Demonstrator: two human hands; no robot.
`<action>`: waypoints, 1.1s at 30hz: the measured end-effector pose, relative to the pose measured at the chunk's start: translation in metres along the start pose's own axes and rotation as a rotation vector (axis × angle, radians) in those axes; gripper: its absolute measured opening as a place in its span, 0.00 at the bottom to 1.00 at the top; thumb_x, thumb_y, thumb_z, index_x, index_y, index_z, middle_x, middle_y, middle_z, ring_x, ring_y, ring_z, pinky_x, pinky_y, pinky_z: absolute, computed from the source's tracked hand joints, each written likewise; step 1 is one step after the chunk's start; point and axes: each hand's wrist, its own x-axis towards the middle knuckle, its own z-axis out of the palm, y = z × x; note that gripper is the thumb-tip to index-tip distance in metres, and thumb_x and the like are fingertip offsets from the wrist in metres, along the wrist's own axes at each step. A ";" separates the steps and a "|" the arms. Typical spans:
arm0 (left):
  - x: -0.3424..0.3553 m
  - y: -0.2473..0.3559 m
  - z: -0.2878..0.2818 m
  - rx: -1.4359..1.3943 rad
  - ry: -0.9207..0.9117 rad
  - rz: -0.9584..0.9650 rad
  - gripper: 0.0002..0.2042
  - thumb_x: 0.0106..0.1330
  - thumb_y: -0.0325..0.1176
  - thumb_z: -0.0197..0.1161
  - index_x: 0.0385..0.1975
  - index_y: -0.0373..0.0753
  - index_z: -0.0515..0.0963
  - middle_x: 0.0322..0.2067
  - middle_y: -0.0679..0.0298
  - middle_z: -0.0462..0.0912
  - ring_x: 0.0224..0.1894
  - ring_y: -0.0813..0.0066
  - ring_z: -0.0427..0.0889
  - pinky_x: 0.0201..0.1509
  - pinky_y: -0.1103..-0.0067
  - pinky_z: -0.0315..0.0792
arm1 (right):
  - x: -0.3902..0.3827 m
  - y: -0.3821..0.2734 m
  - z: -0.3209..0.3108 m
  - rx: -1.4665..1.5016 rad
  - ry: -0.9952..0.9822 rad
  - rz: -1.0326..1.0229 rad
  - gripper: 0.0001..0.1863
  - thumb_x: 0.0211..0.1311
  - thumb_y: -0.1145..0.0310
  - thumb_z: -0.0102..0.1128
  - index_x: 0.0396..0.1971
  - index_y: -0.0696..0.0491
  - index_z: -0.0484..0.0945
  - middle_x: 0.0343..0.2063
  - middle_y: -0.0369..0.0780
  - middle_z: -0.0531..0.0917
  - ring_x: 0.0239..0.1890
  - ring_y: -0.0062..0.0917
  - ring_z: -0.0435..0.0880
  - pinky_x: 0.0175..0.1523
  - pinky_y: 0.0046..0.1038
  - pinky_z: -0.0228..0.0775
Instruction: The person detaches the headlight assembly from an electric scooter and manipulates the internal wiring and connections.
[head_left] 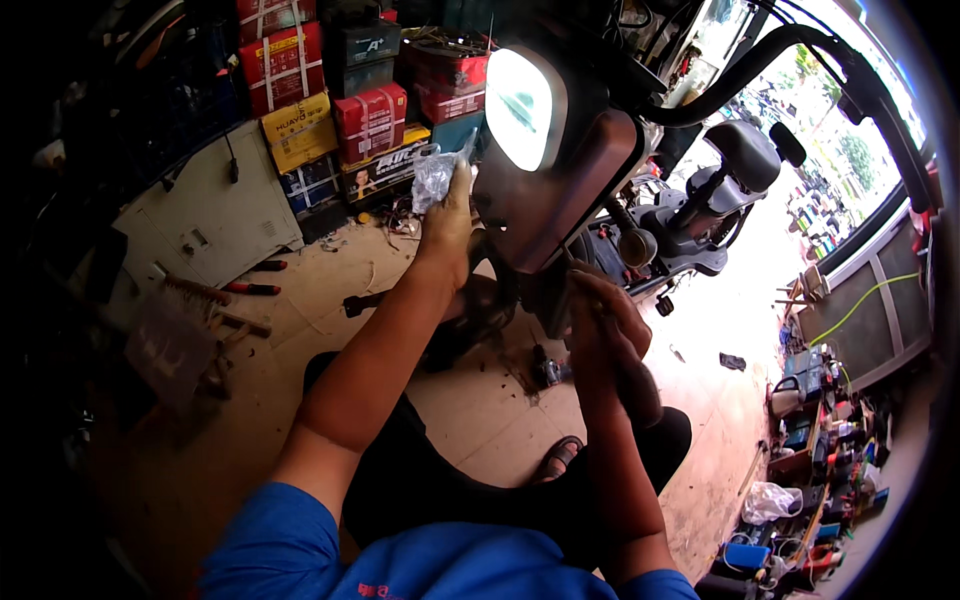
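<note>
Head view: vehicle's front panel (575,188) at one o'clock — headlight (521,110) glowing white.
Left hand (451,222): grasping clear plastic bag (432,182), eleven o'clock.
Right hand (612,308): fingers curled, three o'clock — cannot tell around what.

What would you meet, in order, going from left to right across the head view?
Cabinet → crumpled plastic → bright panel → right grip → seat → green hose
</note>
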 end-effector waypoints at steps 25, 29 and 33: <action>0.019 -0.005 0.013 -0.071 -0.145 -0.179 0.40 0.57 0.61 0.78 0.60 0.35 0.77 0.52 0.56 0.86 0.53 0.58 0.85 0.56 0.55 0.82 | -0.042 -0.015 -0.001 -0.072 0.013 0.077 0.07 0.69 0.76 0.67 0.44 0.59 0.85 0.38 0.44 0.90 0.37 0.28 0.90 0.44 0.27 0.81; 0.019 -0.006 0.011 -0.085 -0.189 -0.215 0.37 0.58 0.60 0.77 0.57 0.37 0.79 0.51 0.57 0.86 0.52 0.60 0.86 0.55 0.57 0.82 | -0.102 0.009 0.002 0.188 -0.378 0.589 0.08 0.73 0.74 0.64 0.47 0.59 0.80 0.29 0.39 0.87 0.26 0.20 0.83 0.32 0.22 0.75; 0.022 -0.002 0.007 -0.120 -0.271 -0.238 0.32 0.59 0.57 0.77 0.58 0.45 0.79 0.52 0.62 0.85 0.59 0.57 0.80 0.60 0.49 0.78 | -0.125 0.016 0.022 1.010 -0.184 1.082 0.09 0.79 0.65 0.58 0.49 0.54 0.76 0.35 0.36 0.84 0.29 0.17 0.78 0.33 0.21 0.69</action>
